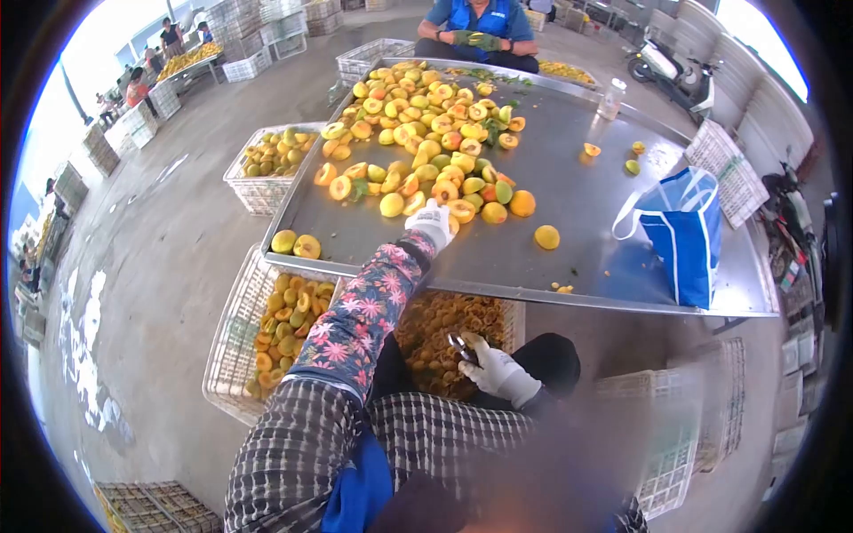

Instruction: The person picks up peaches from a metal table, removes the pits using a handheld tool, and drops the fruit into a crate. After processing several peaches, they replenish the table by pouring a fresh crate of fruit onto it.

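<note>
My left hand (430,224), in a white glove, reaches over the near edge of the metal table (391,251). Its fingers close on a yellow peach (454,225) at the front of a heap of peaches (426,133), many of them cut in half with pits showing. Close to my lap, my right hand (505,375), gloved too, grips a small metal hand tool (462,347) with a shiny end; its exact kind is not clear. Beneath the table edge, a crate (514,327) holds brownish scraps or pits (440,333).
A crate of cut peaches (233,355) stands left of my legs, another crate (258,194) beyond it. A blue bag (680,235) and a clear jar (611,99) sit on the table's right side. A co-worker with gloved hands (477,40) sits opposite.
</note>
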`<state>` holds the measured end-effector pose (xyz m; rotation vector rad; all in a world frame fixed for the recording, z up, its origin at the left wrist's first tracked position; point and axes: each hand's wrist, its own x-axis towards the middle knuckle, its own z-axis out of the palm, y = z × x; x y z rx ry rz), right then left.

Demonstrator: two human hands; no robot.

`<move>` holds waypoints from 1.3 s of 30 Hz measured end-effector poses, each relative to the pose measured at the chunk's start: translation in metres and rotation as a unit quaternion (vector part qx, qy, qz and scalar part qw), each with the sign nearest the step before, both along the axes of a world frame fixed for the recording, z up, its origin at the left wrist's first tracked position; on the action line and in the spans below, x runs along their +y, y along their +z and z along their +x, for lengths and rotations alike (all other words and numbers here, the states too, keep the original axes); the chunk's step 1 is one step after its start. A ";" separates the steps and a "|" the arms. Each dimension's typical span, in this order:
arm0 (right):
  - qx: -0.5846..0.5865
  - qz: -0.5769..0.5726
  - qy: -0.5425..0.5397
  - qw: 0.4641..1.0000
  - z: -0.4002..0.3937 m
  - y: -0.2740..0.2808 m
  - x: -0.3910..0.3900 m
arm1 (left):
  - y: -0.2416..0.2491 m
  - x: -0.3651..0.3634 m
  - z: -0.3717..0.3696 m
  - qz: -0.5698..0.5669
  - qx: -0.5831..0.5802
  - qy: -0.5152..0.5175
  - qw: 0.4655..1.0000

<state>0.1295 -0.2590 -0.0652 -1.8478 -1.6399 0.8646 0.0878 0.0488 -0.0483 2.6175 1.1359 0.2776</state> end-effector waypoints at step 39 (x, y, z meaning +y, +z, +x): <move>-0.196 0.135 -0.025 0.971 -0.020 0.102 0.079 | 0.080 -0.125 -0.079 -0.448 -0.647 0.066 0.614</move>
